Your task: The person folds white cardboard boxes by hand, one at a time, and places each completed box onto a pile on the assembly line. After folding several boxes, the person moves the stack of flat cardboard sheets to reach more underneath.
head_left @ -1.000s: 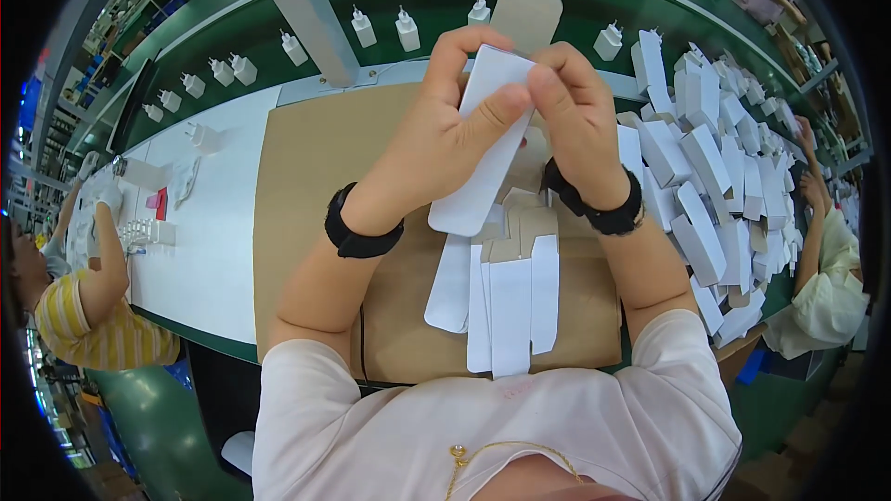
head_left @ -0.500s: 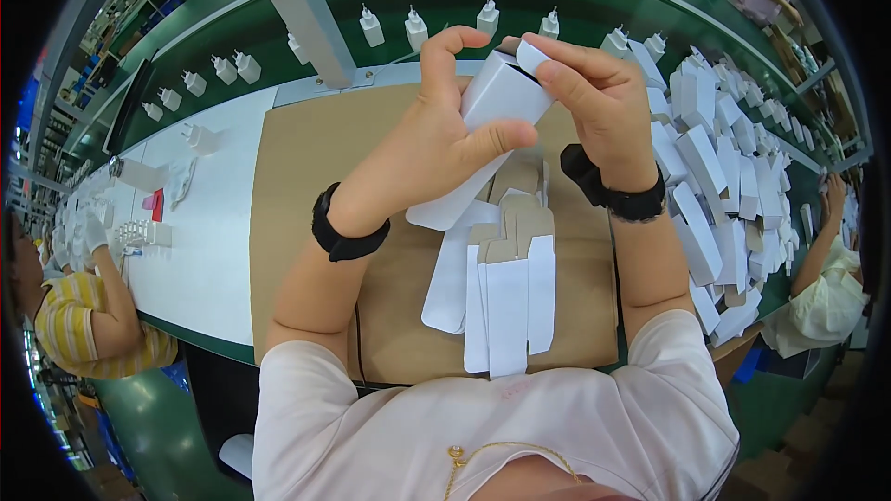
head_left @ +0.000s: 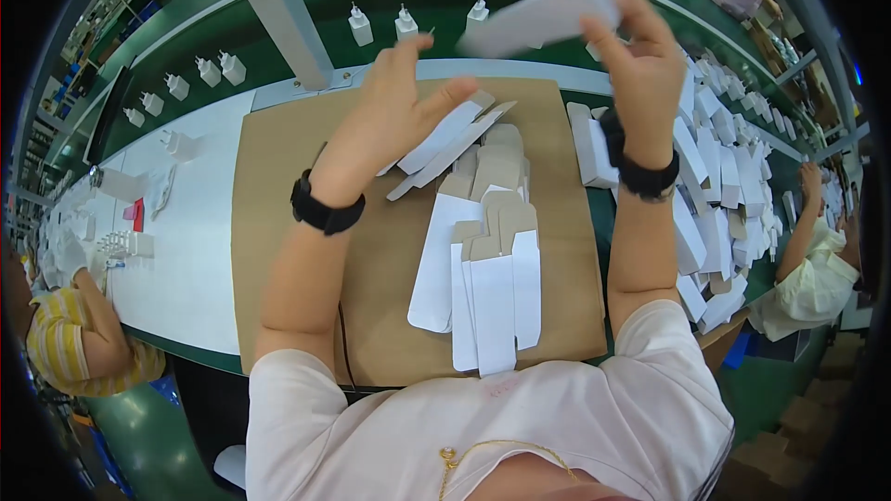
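My right hand point(head_left: 640, 65) is raised at the upper right and holds a folded white carton point(head_left: 543, 19), blurred by motion, above the work surface. My left hand point(head_left: 385, 121) hovers with fingers spread over the brown cardboard sheet point(head_left: 297, 223) and holds nothing. Below both hands a pile of flat white carton blanks point(head_left: 487, 288) lies on the cardboard, with two more flat blanks point(head_left: 450, 144) just under my left fingers. Both wrists wear black bands.
A heap of folded white cartons point(head_left: 719, 167) fills the right side. Small white chargers point(head_left: 404, 23) stand along the green conveyor belt point(head_left: 306, 0) at the back. A grey post point(head_left: 278, 14) rises there. One person point(head_left: 70, 334) sits at left, another person point(head_left: 812, 269) at right.
My hands have parted: the right one swung the carton up and to the right, and the left one let go and opened.
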### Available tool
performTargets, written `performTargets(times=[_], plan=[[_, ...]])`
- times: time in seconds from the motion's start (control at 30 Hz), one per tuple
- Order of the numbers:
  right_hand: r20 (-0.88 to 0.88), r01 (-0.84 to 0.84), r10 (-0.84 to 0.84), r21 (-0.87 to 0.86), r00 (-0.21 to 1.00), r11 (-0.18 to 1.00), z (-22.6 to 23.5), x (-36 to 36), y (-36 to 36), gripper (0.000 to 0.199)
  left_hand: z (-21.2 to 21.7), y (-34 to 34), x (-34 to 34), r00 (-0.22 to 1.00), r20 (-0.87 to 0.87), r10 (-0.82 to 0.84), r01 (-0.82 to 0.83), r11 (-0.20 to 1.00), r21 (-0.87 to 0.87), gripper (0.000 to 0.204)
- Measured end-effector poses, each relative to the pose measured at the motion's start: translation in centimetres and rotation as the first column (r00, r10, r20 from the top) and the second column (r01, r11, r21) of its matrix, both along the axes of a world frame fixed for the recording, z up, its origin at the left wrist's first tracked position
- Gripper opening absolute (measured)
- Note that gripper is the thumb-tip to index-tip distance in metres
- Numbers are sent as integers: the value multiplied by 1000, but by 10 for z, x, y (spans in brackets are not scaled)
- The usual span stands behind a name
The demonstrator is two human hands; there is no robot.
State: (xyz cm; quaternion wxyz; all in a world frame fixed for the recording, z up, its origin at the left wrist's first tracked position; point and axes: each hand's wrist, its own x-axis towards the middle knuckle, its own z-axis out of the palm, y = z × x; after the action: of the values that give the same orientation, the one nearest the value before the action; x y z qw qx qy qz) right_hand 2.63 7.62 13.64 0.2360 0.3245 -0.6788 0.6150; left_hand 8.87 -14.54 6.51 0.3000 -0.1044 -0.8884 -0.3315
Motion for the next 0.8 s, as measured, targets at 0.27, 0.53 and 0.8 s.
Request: performTargets(times=[0.27, 0.53, 0.8], plan=[[-126, 362, -357, 19, 925, 932, -18, -70, 39, 38, -35, -4, -8, 878, 476, 45, 33, 988, -153, 68], [-61, 246, -238, 228, 969, 942, -16, -33, 17, 29, -48, -26, -20, 808, 544, 226, -83, 958, -274, 55], [-154, 255, -212, 366, 965, 895, -22, -20, 3, 26, -53, -22, -21, 848, 478, 228, -92, 952, -291, 53]])
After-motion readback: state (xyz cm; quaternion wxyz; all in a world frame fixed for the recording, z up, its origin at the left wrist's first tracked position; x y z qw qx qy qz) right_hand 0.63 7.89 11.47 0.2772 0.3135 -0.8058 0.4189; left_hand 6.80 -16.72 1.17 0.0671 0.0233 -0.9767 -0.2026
